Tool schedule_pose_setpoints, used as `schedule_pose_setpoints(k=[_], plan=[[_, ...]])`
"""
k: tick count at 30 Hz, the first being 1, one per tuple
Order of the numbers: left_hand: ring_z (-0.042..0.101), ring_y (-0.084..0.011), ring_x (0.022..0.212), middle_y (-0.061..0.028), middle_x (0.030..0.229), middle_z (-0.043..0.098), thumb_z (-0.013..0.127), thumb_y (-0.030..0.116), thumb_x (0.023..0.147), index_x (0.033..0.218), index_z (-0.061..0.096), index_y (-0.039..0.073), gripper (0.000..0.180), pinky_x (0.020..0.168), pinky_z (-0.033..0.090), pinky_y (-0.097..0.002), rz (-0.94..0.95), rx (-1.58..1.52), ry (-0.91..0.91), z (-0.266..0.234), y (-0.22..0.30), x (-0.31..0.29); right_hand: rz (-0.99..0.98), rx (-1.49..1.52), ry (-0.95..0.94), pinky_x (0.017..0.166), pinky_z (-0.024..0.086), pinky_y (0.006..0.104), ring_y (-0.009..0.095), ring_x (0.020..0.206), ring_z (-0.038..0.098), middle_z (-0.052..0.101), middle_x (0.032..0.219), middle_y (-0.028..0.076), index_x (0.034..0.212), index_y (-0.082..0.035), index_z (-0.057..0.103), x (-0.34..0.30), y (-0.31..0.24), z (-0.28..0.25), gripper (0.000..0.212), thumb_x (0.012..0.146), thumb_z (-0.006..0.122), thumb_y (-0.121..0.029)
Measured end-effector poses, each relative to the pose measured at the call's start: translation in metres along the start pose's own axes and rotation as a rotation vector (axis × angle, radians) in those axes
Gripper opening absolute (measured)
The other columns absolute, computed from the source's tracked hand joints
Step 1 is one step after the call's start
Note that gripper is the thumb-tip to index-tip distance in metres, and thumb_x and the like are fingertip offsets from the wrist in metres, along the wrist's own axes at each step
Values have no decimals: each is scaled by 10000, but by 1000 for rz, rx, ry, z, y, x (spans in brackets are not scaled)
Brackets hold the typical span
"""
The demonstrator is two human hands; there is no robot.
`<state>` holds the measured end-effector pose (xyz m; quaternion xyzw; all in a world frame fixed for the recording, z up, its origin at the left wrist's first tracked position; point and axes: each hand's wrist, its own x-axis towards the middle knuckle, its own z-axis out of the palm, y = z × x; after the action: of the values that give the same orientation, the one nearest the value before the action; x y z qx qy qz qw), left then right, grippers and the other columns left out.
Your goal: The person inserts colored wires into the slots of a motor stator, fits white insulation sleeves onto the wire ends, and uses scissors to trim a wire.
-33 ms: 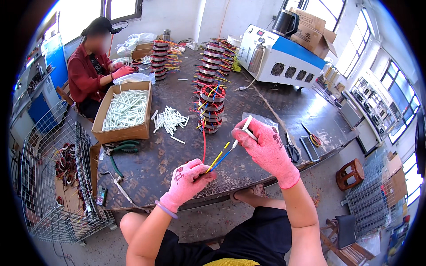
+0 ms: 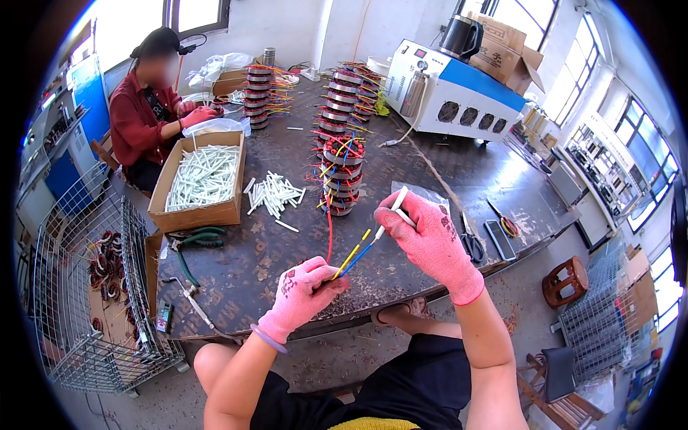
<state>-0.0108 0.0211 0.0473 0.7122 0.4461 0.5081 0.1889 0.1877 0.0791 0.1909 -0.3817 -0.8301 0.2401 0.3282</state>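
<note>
In a pink glove, my left hand point(image 2: 304, 294) pinches a yellow wire point(image 2: 351, 255) and a blue wire point(image 2: 358, 259) side by side. A red wire point(image 2: 330, 233) runs from the same fingers up to the nearest stack of wound motor stators point(image 2: 342, 175). My right hand point(image 2: 433, 240), gloved too, is closed on white sleeves point(image 2: 400, 198). One of these sleeves points down and meets the blue wire's tip; how far it is over the wire I cannot tell. Loose white sleeves point(image 2: 274, 195) lie beyond my left hand, beside a cardboard box point(image 2: 233, 204) full of them.
Green-handled pliers point(image 2: 193, 240) and an air gun point(image 2: 204, 312) lie at the table's left. Scissors point(image 2: 471, 242) and a phone point(image 2: 499, 240) lie right. More stator stacks point(image 2: 257, 97) and a white-blue machine point(image 2: 459, 100) stand behind. A co-worker point(image 2: 143, 122) sits far left, above a wire cage point(image 2: 79, 236).
</note>
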Motion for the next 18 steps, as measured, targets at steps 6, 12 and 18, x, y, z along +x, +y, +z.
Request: schedule_pose_setpoints(k=[6,12,18], plan=[[514,-176,562,-37,708,517,768,92,782,887,713,96,118,523,414,-314,16,-23,25,2,-7,-2,94,106,-24,592,420,294,141,641,532,618,751,65,1016,-36,632,0,-2,0,182,966,628,-211],[511,-176,564,-36,712,515,772,88,781,889,710,90,125,524,410,-313,-26,-45,27,0,-8,-4,192,473,-102,525,332,196,-2,596,424,652,784,1,1042,-56,642,-1,16,9,187,989,612,-233],[589,-136,622,-47,761,600,706,-3,812,910,706,40,107,552,452,-269,-56,-28,-6,1,-5,-1,70,401,48,517,361,206,21,573,457,612,727,-25,995,-40,669,-12,10,19,159,941,670,-189]])
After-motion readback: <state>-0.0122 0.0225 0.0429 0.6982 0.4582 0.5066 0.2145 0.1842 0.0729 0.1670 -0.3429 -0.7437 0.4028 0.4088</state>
